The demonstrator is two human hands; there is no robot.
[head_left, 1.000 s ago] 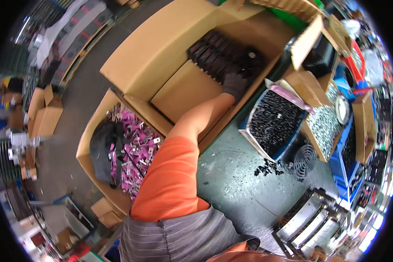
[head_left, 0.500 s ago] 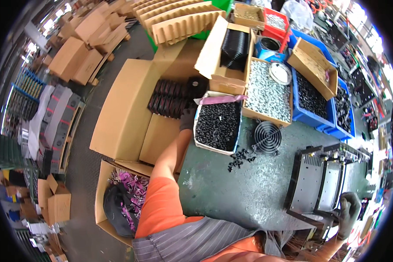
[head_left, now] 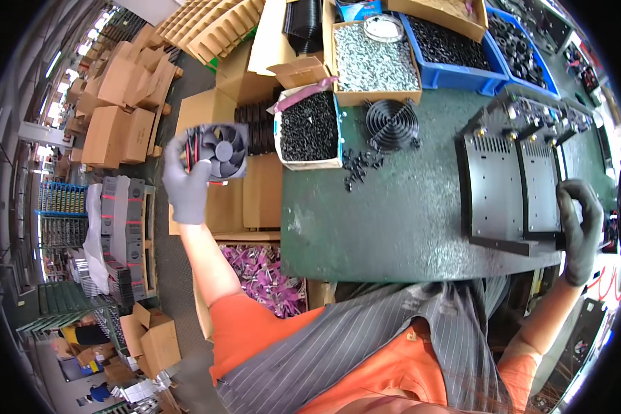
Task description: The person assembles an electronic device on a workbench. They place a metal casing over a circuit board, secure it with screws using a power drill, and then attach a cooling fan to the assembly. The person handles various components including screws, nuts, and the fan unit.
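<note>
1. Head view, left grip: the left hand [head_left: 186, 183], gloved in grey, is closed on one side of a square black fan [head_left: 226, 150], thumb toward the camera; the far fingers are partly hidden; the fan hangs over the open carton [head_left: 263, 186], clear of the bench [head_left: 386, 214].

2. Head view, left risk: only one side of the fan is gripped, so a slack thumb or a slick glove could let it twist or drop into the carton; red wires [head_left: 192, 148] run beside the fingers and could be pinched or tugged.

3. Head view, right grip: the right hand [head_left: 581, 224] has its fingers curled at the right edge of a black metal chassis [head_left: 493, 190]; I cannot tell whether it grasps that edge or merely rests there; a hard pull could shift the frame, and a bare metal rim could snag the glove.

4. Head view, between the hands: the small box of black parts [head_left: 309, 127], loose black pieces [head_left: 355, 169] and a round grille [head_left: 391, 124] lie on the bench; a low sweep of the fan across them could scatter pieces or catch one in its blades.
</note>
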